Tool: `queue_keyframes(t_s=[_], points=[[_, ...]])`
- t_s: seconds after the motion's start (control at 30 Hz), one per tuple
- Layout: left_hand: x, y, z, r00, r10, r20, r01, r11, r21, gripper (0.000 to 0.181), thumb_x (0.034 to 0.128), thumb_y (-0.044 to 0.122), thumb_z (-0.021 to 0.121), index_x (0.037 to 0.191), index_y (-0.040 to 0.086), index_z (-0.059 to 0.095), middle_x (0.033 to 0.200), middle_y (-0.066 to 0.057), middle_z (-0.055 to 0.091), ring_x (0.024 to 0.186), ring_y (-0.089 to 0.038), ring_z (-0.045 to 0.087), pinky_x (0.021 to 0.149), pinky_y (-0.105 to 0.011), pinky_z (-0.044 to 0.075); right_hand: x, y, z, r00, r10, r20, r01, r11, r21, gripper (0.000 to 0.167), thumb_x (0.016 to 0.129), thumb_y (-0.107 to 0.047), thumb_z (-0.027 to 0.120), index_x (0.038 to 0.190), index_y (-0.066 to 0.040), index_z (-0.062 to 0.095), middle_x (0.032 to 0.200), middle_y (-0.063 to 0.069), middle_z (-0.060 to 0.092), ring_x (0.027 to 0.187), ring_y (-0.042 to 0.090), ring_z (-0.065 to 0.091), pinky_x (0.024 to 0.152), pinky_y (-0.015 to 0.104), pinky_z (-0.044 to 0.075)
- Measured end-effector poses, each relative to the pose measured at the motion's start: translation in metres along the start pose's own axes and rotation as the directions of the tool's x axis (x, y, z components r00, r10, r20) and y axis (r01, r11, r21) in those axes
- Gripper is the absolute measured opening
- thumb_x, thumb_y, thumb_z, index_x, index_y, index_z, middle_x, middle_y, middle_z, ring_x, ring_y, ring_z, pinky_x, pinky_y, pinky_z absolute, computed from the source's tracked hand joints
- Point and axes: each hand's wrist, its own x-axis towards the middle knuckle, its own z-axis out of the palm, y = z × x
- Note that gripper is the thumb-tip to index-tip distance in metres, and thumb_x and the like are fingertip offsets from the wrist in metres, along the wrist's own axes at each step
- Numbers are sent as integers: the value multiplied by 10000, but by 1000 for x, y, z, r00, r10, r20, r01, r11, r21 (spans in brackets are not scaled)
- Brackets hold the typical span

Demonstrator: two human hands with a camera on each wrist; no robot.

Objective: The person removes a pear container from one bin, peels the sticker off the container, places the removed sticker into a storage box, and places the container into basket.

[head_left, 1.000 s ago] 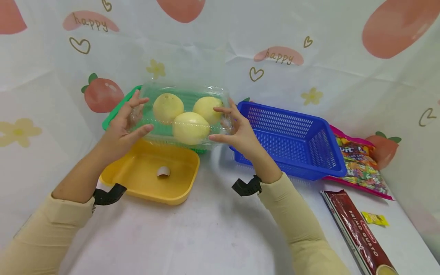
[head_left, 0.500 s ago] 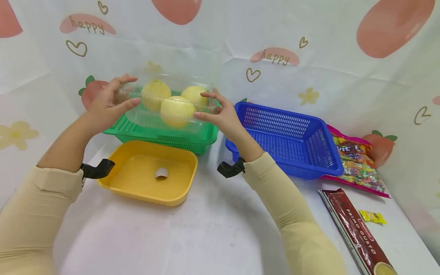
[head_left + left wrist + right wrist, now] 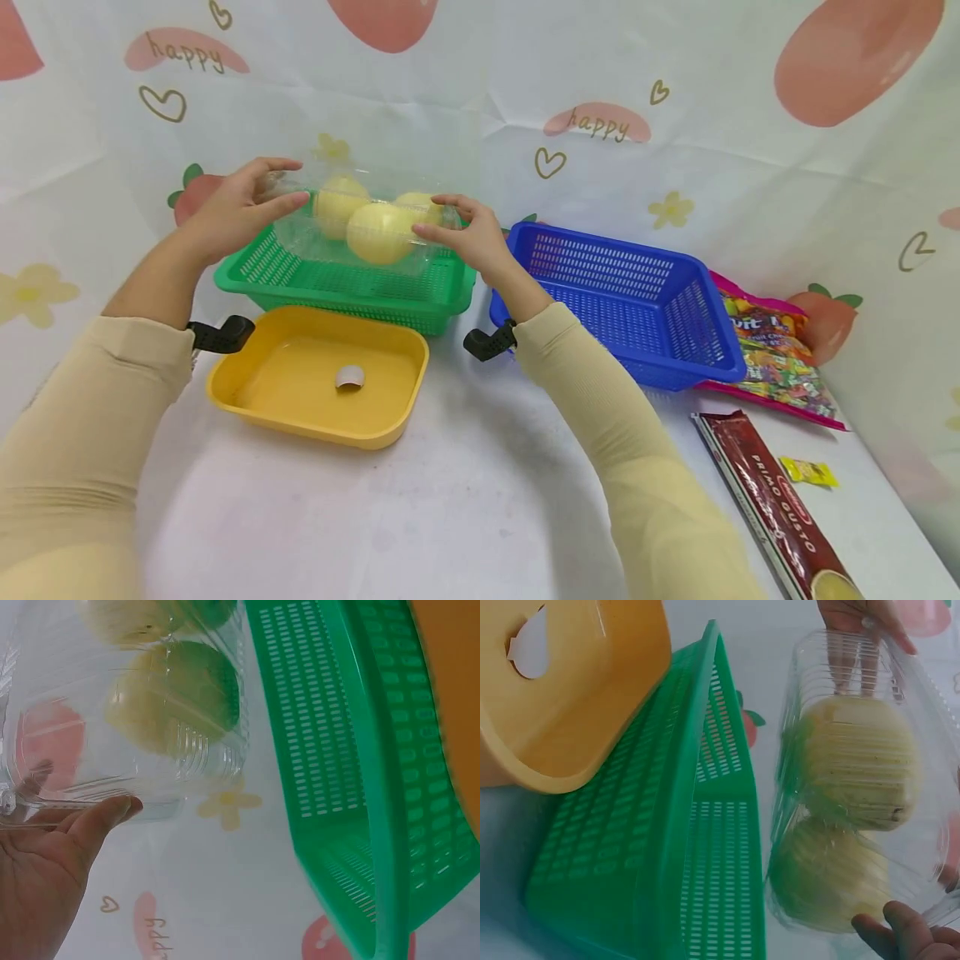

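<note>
A clear plastic clamshell box with three round, pale yellow fruits inside is held up above the green basket. My left hand grips its left end, the thumb along the near side. At the right end, my right hand pinches the box between thumb and fingers. The left wrist view shows the box apart from the basket wall, and the left hand at its edge. In the right wrist view two fruits show through the ribbed plastic.
In front of the green basket stands a yellow tray with a small curled white piece. To the right are a blue basket, a candy bag, a dark red packet and a small yellow wrapper. A printed cloth hangs behind.
Both hands have carried the box up, back and to the left, uncovering more of the green basket. In the last half second the box has tilted and dipped slightly.
</note>
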Motion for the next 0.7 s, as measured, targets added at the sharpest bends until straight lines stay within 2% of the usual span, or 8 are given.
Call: queue_keyframes(t_s=[0.2, 0.33, 0.53, 0.7], points=[[11, -8, -2, 998, -55, 31, 53, 997, 64, 629, 923, 488, 466, 1466, 263, 242, 1552, -194, 128, 1408, -422, 136, 1056, -682, 187, 11, 4, 3, 999, 34, -7, -34, 999, 11, 555, 782, -342, 735, 1292, -230, 548, 1501, -44, 332, 1414, 175, 251, 1089, 426, 360], [19, -13, 0, 992, -101, 73, 94, 991, 96, 680, 909, 526, 461, 1471, 220, 231, 1532, -225, 177, 1373, -452, 215, 1039, -686, 215, 16, 11, 5, 998, 61, -12, -61, 998, 5, 542, 784, -345, 732, 1285, -232, 558, 1474, -36, 382, 1405, 178, 273, 1090, 417, 362], [28, -24, 0, 976, -152, 158, 136, 985, 106, 750, 913, 529, 447, 1480, 117, 181, 1522, -248, 186, 1332, -467, 283, 1054, -647, 248, 22, 17, 12, 995, 103, -9, -104, 994, -20, 497, 808, -333, 711, 1266, -195, 575, 1488, -24, 364, 1403, 185, 286, 1089, 412, 365], [30, -34, 2, 961, -191, 199, 176, 980, 88, 765, 920, 516, 438, 1473, 61, 166, 1504, -263, 209, 1316, -453, 305, 1075, -594, 278, 24, 19, 21, 994, 110, -1, -110, 992, -61, 444, 832, -330, 684, 1233, -165, 589, 1493, -7, 356, 1394, 191, 305, 1074, 413, 382]])
